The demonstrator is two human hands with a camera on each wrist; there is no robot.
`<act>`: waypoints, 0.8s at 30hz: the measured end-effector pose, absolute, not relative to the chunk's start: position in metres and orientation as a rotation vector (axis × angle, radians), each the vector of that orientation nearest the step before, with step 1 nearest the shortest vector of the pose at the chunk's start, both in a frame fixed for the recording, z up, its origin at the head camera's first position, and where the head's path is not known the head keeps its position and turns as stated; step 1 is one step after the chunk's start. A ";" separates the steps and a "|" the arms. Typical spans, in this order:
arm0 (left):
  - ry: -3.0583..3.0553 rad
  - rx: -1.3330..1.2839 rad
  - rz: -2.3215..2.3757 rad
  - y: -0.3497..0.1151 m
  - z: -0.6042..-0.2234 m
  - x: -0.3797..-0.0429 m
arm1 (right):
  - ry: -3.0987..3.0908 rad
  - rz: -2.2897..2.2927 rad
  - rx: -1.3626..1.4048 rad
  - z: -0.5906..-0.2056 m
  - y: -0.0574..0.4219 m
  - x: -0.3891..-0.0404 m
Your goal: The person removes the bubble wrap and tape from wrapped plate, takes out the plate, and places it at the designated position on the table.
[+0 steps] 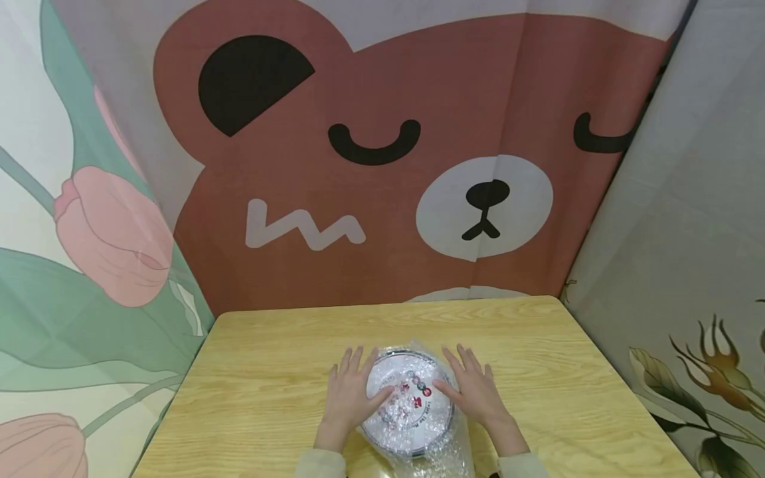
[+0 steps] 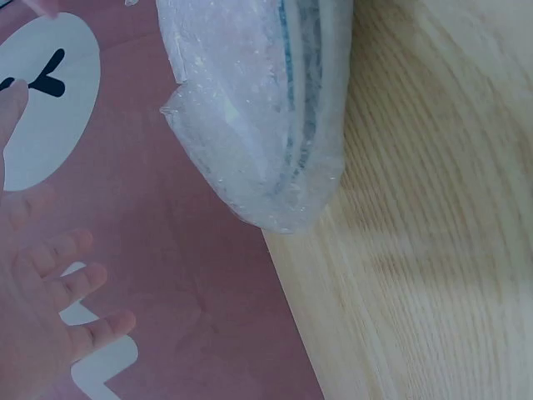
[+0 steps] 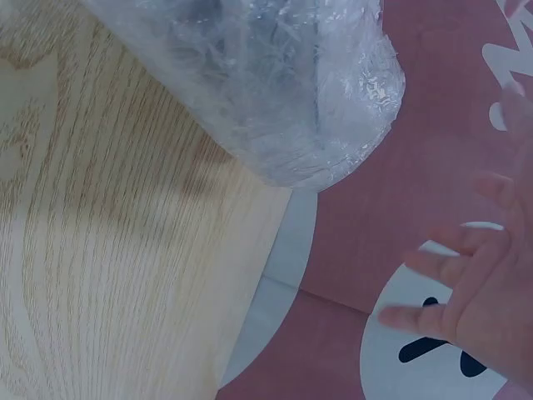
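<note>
A round container (image 1: 412, 421) wrapped in bubble wrap stands on the table in front of me. Its pale top carries red and dark printed figures with some lettering, and a dark line runs round its edge. On its left side is my left hand (image 1: 351, 393), fingers spread and straight, thumb over the top's edge in the head view. My right hand (image 1: 476, 390) mirrors it on the right, fingers likewise extended. In the left wrist view, blue-green bands show through the wrap (image 2: 250, 108) on the container's side; both wrist views show the fingers apart from it.
The wood-grain table (image 1: 269, 372) has rounded far corners. Behind it hangs a cloth (image 1: 382, 232) with a bear's face. Flower-printed cloths hang at the left (image 1: 36, 318) and right (image 1: 669, 219). Loose bubble wrap (image 1: 439, 461) trails toward the near edge.
</note>
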State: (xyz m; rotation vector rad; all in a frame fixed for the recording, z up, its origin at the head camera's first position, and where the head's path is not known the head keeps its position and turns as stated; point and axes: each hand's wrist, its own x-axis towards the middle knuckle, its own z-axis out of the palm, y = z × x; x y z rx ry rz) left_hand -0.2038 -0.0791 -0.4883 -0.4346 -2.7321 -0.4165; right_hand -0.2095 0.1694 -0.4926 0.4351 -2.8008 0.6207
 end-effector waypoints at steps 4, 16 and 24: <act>-2.711 -0.431 -0.404 -0.079 -0.488 -0.204 | -2.813 0.610 0.460 -0.492 0.168 -0.210; -2.518 -0.466 -0.388 -0.079 -0.494 -0.203 | -2.759 0.567 0.494 -0.491 0.167 -0.208; -2.503 -0.466 -0.401 -0.082 -0.500 -0.201 | -2.756 0.583 0.481 -0.490 0.167 -0.206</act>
